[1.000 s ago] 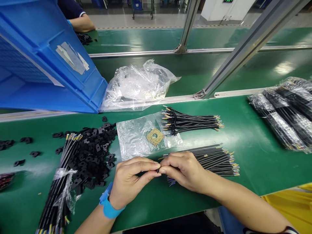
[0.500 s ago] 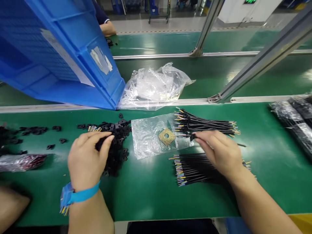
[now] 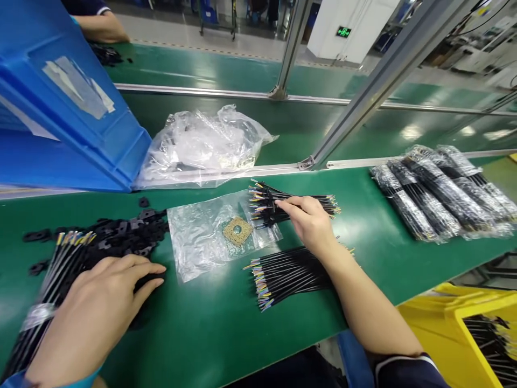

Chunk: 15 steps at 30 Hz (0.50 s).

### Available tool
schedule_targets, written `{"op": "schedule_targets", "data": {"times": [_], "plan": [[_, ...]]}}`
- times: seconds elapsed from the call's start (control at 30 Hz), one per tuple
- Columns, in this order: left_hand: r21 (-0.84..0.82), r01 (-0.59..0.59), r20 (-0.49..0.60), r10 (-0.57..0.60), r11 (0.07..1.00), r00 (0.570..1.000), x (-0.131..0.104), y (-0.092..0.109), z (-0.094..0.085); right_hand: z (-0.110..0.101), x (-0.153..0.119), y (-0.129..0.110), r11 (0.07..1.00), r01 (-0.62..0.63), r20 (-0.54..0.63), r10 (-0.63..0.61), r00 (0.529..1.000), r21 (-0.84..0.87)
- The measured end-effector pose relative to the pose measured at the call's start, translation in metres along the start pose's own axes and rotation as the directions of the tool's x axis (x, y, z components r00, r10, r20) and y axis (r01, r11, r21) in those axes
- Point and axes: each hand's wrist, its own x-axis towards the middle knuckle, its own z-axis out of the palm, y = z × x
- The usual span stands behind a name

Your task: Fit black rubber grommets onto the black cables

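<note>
My right hand (image 3: 309, 221) pinches a black part at the left end of the upper bundle of short black cables (image 3: 323, 202), which have coloured wire ends. Below it lies a second bundle of black cables (image 3: 291, 275). My left hand (image 3: 109, 296) is at the near side of a pile of small black parts (image 3: 133, 231); its thumb and fingertips are apart, with nothing seen between them. Beside that hand stretches a tied bunch of cables (image 3: 48, 291). A yellowish square piece with a round hole (image 3: 226, 231) rests on a flat clear bag (image 3: 194, 242) between the hands.
A blue crate (image 3: 92, 145) stands at the left back, beside a crumpled plastic bag (image 3: 210, 143). Wrapped cable bundles (image 3: 444, 188) lie at the right. A metal post (image 3: 363, 91) rises behind the table. A yellow bin (image 3: 436, 318) stands at the lower right. Across the table rests a person's forearm (image 3: 103, 27).
The view has turned to the right. My right hand has brought its black part onto the upper cable bundle. My left hand has moved toward the near side of the parts pile, fingertips now apart.
</note>
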Motion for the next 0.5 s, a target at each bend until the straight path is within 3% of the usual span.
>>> {"op": "schedule_targets", "data": {"times": [0.17,0.37,0.5], "plan": [[-0.029,0.048,-0.060,-0.049,0.998,0.997,0.004,0.003,-0.004,0.005,0.002,0.000,0.997,-0.058,0.059,0.061,0.996,-0.058],[-0.119,0.252,-0.141,-0.267,0.961,0.953,0.006,0.014,-0.012,-0.006,0.001,-0.005,0.992,-0.084,0.068,0.091,0.993,-0.099],[-0.192,0.229,-0.216,-0.269,0.954,0.939,0.012,0.024,-0.019,-0.023,-0.002,-0.013,0.997,-0.041,0.174,0.030,0.984,0.060]]}}
